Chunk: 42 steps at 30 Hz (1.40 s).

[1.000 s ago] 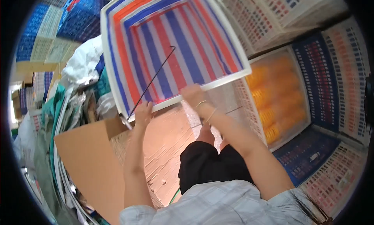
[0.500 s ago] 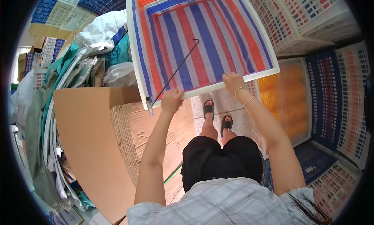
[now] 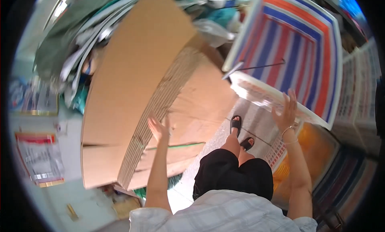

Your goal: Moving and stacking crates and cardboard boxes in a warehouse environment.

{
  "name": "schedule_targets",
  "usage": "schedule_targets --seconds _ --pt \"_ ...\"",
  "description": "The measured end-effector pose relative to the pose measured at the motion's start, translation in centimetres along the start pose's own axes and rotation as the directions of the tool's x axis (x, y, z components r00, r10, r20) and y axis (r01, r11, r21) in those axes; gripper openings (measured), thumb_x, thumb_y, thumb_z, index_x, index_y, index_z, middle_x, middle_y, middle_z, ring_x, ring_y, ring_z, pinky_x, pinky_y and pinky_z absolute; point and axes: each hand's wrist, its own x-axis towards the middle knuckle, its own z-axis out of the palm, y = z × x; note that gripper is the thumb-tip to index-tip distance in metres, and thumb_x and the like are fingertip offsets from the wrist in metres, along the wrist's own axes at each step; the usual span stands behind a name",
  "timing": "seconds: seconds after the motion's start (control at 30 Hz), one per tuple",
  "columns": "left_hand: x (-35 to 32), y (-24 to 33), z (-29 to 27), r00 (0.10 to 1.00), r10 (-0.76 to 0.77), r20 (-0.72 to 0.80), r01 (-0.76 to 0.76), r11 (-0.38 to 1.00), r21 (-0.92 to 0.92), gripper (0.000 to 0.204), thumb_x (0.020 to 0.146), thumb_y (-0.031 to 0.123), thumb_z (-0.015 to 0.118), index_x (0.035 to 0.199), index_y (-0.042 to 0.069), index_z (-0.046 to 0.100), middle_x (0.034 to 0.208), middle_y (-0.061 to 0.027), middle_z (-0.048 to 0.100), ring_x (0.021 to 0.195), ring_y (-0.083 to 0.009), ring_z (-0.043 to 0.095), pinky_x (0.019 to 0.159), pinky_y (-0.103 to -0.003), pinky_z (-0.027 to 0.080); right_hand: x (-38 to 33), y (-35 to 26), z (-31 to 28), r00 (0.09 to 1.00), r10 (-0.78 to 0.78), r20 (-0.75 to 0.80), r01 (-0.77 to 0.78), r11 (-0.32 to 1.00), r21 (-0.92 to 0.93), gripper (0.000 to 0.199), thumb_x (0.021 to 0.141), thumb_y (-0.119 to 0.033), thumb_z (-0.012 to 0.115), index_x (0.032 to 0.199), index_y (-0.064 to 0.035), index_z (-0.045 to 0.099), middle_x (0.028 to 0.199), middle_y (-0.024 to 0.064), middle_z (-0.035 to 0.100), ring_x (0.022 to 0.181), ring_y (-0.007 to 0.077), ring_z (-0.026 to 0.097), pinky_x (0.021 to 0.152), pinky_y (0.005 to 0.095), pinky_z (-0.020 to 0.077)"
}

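Striped in red, white and blue, a large flat sheet (image 3: pixel 294 51) with a pale border is standing up at the upper right of the head view, with a thin dark rod (image 3: pixel 260 66) lying across its lower part. The person's right hand (image 3: pixel 285 111) is raised with fingers spread, its fingertips just touching or sitting very near the sheet's white lower edge; it is not closed around anything. The left hand (image 3: pixel 157 129) is lifted with an open palm, holding nothing, just in front of the ridged edge of a tall stack of brown cardboard sheets (image 3: pixel 136 83).

Half a second ago both hands were pinching the lower border of the striped sheet, which was filling the top of the view. Now the left hand has let go and moved well away from it, and the right hand has opened, so the sheet appears to be released or nearly so, likely leaning in place at the right. The view has also swung left, bringing the cardboard stack to the centre. Below, the person's sandalled feet (image 3: pixel 240 132) are standing on the pale floor (image 3: pixel 256 119), with printed packs (image 3: pixel 357 99) piled at the far right.
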Motion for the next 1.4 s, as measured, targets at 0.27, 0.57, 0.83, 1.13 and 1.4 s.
schedule_targets --seconds 0.27,0.57,0.83,1.13,1.4 --pt "-0.5 -14.6 -6.3 0.891 -0.441 0.11 0.341 0.808 0.48 0.059 0.075 0.041 0.05 0.114 -0.001 0.037 0.115 -0.0185 0.039 0.107 -0.0313 0.038 0.088 -0.041 0.031 0.6 -22.6 5.8 0.695 -0.7 0.166 0.522 0.649 0.554 0.058 0.064 -0.016 0.062 0.114 -0.0014 0.036 0.12 0.0166 0.035 0.115 0.0323 0.03 0.094 0.0407 0.027" --pt "-0.7 -15.2 -6.2 0.943 -0.326 0.072 0.275 0.881 0.386 0.058 0.068 0.047 0.056 0.101 0.0 0.045 0.106 -0.0161 0.042 0.099 -0.0311 0.041 0.079 -0.042 0.037 1.1 -33.5 13.0 0.392 -0.824 0.409 0.679 0.559 0.476 0.072 0.063 -0.023 0.065 0.121 -0.0009 0.028 0.127 0.0151 0.026 0.121 0.0275 0.021 0.098 0.0401 0.0208" --pt "-5.0 -13.4 -9.1 0.996 -0.048 -0.069 0.068 0.943 0.327 0.053 0.063 0.038 0.066 0.098 0.003 0.046 0.1 -0.0154 0.044 0.092 -0.0307 0.044 0.077 -0.041 0.038 -1.9 -33.6 12.7 0.253 -0.851 0.46 0.822 0.44 0.362 0.087 0.059 -0.03 0.069 0.126 -0.0017 0.021 0.13 0.0148 0.022 0.12 0.0267 0.023 0.1 0.0396 0.0184" --pt "-7.6 -11.9 -10.5 0.853 -0.313 0.417 0.261 0.949 0.179 0.056 0.059 0.046 0.065 0.096 0.008 0.047 0.086 -0.0121 0.05 0.084 -0.0289 0.049 0.073 -0.039 0.041 -3.1 -32.0 10.1 0.137 -0.871 0.472 0.847 0.349 0.4 0.083 0.057 -0.031 0.07 0.123 -0.0036 0.028 0.106 0.0118 0.04 0.098 0.0262 0.038 0.089 0.0383 0.0296" --pt "-7.0 -12.4 -9.9 0.853 -0.289 0.435 0.184 0.946 0.268 0.055 0.066 0.049 0.056 0.102 0.008 0.048 0.092 -0.0113 0.051 0.087 -0.0278 0.048 0.079 -0.037 0.038 -3.8 -31.3 11.8 0.201 -0.928 0.314 0.741 0.353 0.571 0.078 0.055 -0.018 0.071 0.119 -0.0025 0.03 0.127 0.0171 0.025 0.121 0.0314 0.02 0.099 0.0446 0.0194"
